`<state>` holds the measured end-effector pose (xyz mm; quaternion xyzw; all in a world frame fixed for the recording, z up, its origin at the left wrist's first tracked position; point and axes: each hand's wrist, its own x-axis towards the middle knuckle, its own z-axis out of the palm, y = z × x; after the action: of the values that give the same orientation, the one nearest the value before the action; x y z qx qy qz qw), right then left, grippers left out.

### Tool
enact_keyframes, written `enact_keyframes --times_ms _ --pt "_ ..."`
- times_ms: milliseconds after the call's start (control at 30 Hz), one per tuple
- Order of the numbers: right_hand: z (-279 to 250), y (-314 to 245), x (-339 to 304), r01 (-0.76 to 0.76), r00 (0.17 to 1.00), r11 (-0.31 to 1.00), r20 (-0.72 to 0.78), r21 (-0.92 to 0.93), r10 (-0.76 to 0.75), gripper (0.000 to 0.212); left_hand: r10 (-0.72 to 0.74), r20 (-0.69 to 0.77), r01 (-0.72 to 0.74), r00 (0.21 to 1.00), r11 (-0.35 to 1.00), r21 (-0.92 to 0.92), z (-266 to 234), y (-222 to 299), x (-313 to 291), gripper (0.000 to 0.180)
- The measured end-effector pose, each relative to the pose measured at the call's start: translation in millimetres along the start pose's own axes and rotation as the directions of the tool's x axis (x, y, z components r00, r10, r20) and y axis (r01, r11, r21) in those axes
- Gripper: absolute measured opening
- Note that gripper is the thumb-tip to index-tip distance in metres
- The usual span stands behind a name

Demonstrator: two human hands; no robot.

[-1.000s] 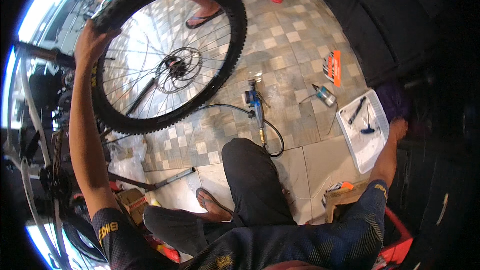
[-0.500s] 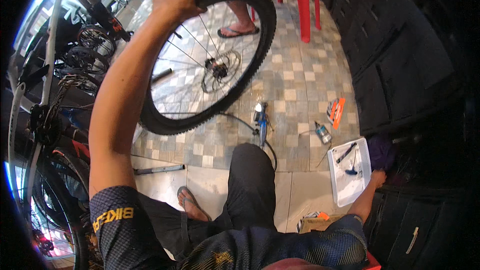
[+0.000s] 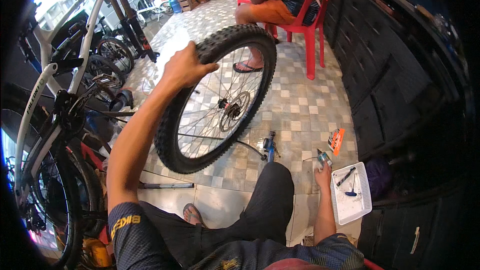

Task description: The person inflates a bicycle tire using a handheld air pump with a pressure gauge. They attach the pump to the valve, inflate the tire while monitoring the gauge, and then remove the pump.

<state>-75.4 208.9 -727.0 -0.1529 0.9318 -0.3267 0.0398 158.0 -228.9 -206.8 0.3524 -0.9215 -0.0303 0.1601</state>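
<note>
My left hand [image 3: 191, 68] grips the top of a bicycle wheel [image 3: 167, 146] with a black knobby tyre, thumb over the inner side of the rim. The wheel stands tilted in front of me, its disc rotor [image 3: 235, 112] and hub showing between the spokes. Low on the right, my right hand [image 3: 323, 176] reaches to a small bottle [image 3: 325, 158] with a thin nozzle, lying on the floor. Thumb and fingers look apart at the bottle's near end; a firm hold cannot be made out.
A white plastic basket [image 3: 369, 201] holds a blue-handled tool [image 3: 351, 193] and a black tool. Beyond my knee lies a blue pump [image 3: 270, 146] with a hose. Bicycles [image 3: 47, 77] crowd the left; black drawers [image 3: 380, 75] line the right. Someone sits on a red chair [image 3: 311, 45].
My right hand has moved left from beside the dark cabinet, past the basket, to the small bottle. My left hand still holds the wheel, now turned slightly. The view has tilted up.
</note>
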Motion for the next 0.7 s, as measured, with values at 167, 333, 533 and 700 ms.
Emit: enact_keyframes --times_ms 167,333,533,700 --pt "6 -82 39 0.131 0.985 0.99 0.11 0.045 -0.135 0.069 -0.159 -0.209 0.098 0.965 0.957 -0.272 -46 -65 -105 0.067" --pt "45 -113 77 0.12 0.967 0.991 0.233 -0.055 -0.105 0.064 -0.417 -0.165 0.265 0.894 0.789 -0.555 -51 -99 -212 0.061" --pt "121 -142 74 0.194 0.907 0.981 0.385 -0.015 -0.173 0.066 -0.672 -0.22 0.553 0.707 0.719 -0.421 -13 -189 -316 0.068" --pt "156 -170 59 0.179 0.863 0.983 0.485 -0.028 -0.143 0.069 -0.787 -0.115 0.658 0.606 0.578 -0.483 4 -243 -358 0.066"
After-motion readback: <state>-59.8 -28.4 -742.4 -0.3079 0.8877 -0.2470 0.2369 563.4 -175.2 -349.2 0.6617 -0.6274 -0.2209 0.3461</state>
